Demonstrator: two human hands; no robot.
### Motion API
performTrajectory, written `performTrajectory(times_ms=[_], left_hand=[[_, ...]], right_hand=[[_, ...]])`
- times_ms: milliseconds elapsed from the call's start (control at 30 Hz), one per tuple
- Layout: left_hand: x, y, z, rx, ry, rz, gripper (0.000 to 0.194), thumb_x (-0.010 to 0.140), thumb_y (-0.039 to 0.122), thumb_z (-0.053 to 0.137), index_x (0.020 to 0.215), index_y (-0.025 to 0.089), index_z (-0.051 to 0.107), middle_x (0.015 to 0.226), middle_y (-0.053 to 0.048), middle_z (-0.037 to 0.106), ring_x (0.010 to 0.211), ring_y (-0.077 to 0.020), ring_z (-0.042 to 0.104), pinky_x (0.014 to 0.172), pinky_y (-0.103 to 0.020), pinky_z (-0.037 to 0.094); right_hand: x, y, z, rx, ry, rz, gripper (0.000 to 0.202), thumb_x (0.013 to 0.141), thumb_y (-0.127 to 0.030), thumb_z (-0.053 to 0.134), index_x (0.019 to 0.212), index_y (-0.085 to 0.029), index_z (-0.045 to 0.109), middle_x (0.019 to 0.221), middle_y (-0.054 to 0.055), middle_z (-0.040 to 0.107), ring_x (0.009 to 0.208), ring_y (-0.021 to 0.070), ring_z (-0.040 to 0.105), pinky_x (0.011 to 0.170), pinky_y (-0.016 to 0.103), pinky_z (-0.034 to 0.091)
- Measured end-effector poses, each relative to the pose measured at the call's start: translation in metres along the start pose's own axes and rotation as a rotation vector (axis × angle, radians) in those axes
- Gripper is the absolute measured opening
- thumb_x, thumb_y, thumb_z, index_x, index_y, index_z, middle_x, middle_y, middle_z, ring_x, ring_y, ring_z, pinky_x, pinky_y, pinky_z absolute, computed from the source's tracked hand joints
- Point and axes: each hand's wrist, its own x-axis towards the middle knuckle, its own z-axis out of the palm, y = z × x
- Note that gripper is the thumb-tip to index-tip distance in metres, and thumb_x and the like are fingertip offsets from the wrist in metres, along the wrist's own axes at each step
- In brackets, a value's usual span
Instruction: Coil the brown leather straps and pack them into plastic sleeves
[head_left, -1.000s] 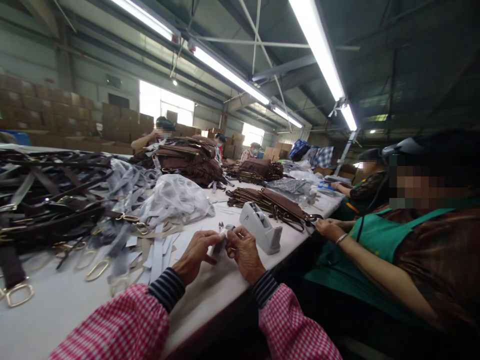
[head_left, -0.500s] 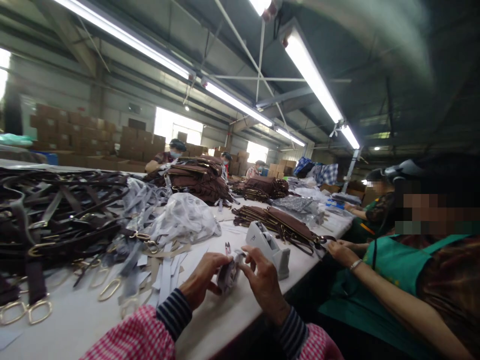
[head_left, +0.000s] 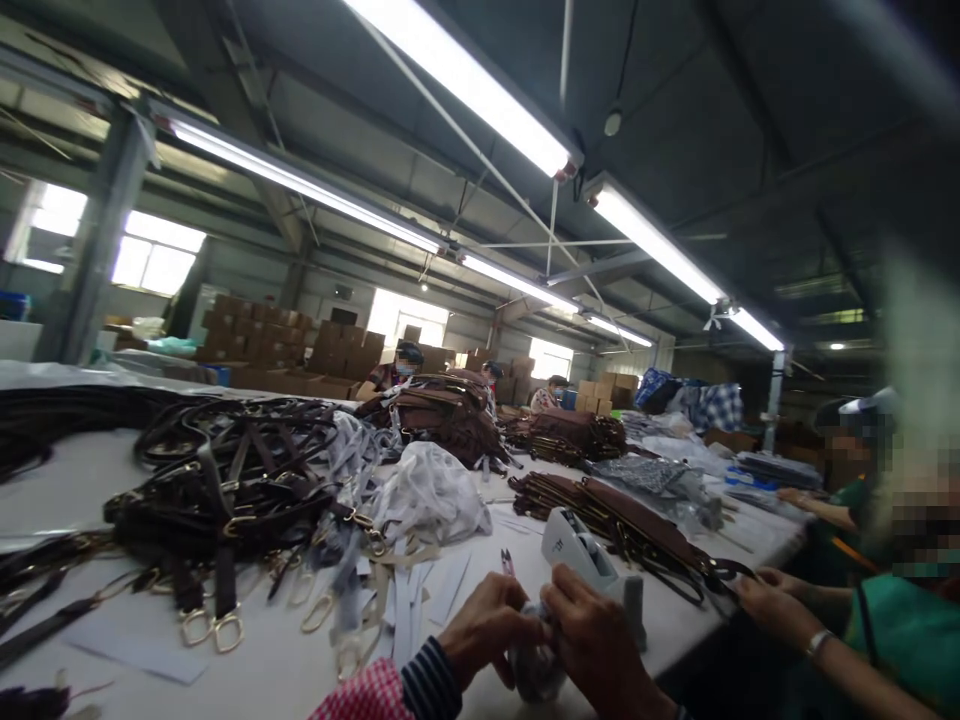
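My left hand [head_left: 487,625] is closed on a small bundle [head_left: 536,665] wrapped in clear or whitish plastic, low in the view. Against the bundle's upper right side, my right hand [head_left: 596,630] has its fingers bent and pressed together on it. What lies inside the wrap is too blurred to name. Just behind my hands stands a grey tape dispenser [head_left: 581,550]. The tips of a small pointed tool [head_left: 507,562] show beyond my left fingers.
Dark straps with gold buckles [head_left: 240,470] cover the table's left part. Crumpled white plastic [head_left: 431,495], paper strips [head_left: 405,600] and stacked brown bags [head_left: 607,510] lie ahead. At the right, a co-worker's hands [head_left: 776,610] hold a dark strap near the table edge.
The view has swung left and up, so the table things sit further right and lower. My hands have come closer together around the bundle.
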Motion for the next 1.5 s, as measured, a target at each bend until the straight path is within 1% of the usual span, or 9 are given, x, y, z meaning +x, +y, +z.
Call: performTrajectory(times_ms=[200,367,500,633,767,900,1067,1167,1500], left_hand=[[-0.01,-0.007,-0.008,0.085,0.006,0.029,0.027,0.048,0.034,0.077,0.06,0.015,0.062,0.055,-0.003,0.058,0.048,-0.0167,0.052,0.041,-0.026,0.038],[-0.025,-0.007,-0.018,0.309,-0.024,0.166,0.032,0.056,0.035,0.078,0.049,0.017,0.053,0.046,0.004,0.041,0.049,-0.0095,0.034,0.046,-0.025,0.022],[-0.044,0.004,-0.023,0.323,0.019,0.076,0.03,0.058,0.031,0.073,0.047,0.018,0.048,0.047,0.005,0.034,0.05,-0.0094,0.031,0.048,-0.027,0.019],[-0.057,0.016,-0.029,0.303,0.045,-0.072,0.023,0.056,0.024,0.068,0.048,0.018,0.048,0.047,0.005,0.039,0.046,-0.0097,0.035,0.045,-0.026,0.023],[-0.058,0.019,-0.043,0.287,-0.097,-0.089,0.015,0.066,0.03,0.068,0.064,0.017,0.061,0.055,0.002,0.054,0.049,-0.0135,0.049,0.046,-0.025,0.038],[-0.058,0.018,-0.057,0.191,-0.162,-0.119,0.033,0.075,0.043,0.075,0.094,0.016,0.069,0.077,-0.002,0.069,0.066,-0.0166,0.063,0.051,-0.021,0.042],[-0.061,0.012,-0.061,0.058,-0.153,-0.214,0.042,0.076,0.049,0.077,0.097,0.013,0.071,0.082,-0.009,0.075,0.065,-0.0201,0.068,0.053,-0.025,0.049],[-0.064,0.009,-0.063,0.004,-0.154,-0.218,0.041,0.077,0.048,0.079,0.099,0.014,0.074,0.083,-0.009,0.075,0.065,-0.0185,0.067,0.055,-0.025,0.051],[-0.082,-0.007,-0.063,-0.151,-0.192,-0.199,0.038,0.08,0.042,0.077,0.105,0.013,0.076,0.091,-0.011,0.077,0.066,-0.0162,0.068,0.054,-0.022,0.053]], right_hand=[[-0.006,-0.006,0.003,0.017,-0.098,0.024,0.019,0.071,-0.007,0.056,0.082,-0.021,0.062,0.097,0.006,0.066,0.088,0.0216,0.066,0.072,0.028,0.044],[-0.008,-0.014,0.006,0.138,-0.178,0.068,0.02,0.07,-0.01,0.053,0.083,-0.023,0.063,0.098,0.004,0.064,0.083,0.0182,0.066,0.068,0.024,0.044],[-0.001,-0.023,-0.005,0.406,-0.309,0.114,0.02,0.074,-0.014,0.057,0.087,-0.024,0.069,0.096,0.003,0.06,0.081,0.0173,0.063,0.069,0.025,0.043],[0.009,-0.029,-0.021,0.779,-0.412,0.224,0.011,0.074,-0.019,0.07,0.084,-0.021,0.073,0.091,0.001,0.06,0.081,0.0171,0.06,0.07,0.025,0.043],[0.017,-0.032,-0.028,0.937,-0.377,0.302,0.004,0.076,-0.022,0.075,0.076,-0.019,0.074,0.085,0.001,0.063,0.083,0.0178,0.059,0.074,0.026,0.043],[0.026,-0.028,-0.021,1.077,-0.393,0.408,0.018,0.077,-0.034,0.079,0.075,-0.016,0.074,0.07,0.0,0.061,0.068,0.0151,0.052,0.061,0.025,0.038],[0.025,-0.022,-0.007,1.333,-0.452,0.557,0.038,0.084,-0.051,0.073,0.074,-0.015,0.067,0.058,-0.005,0.047,0.051,0.0077,0.033,0.047,0.021,0.023],[0.021,-0.023,-0.003,1.448,-0.467,0.545,0.042,0.086,-0.057,0.07,0.077,-0.015,0.067,0.06,-0.005,0.048,0.051,0.007,0.031,0.046,0.02,0.023],[0.008,-0.036,0.001,1.45,-0.617,0.476,0.039,0.089,-0.051,0.069,0.085,-0.013,0.071,0.07,0.0,0.057,0.054,0.0082,0.044,0.048,0.019,0.036]])
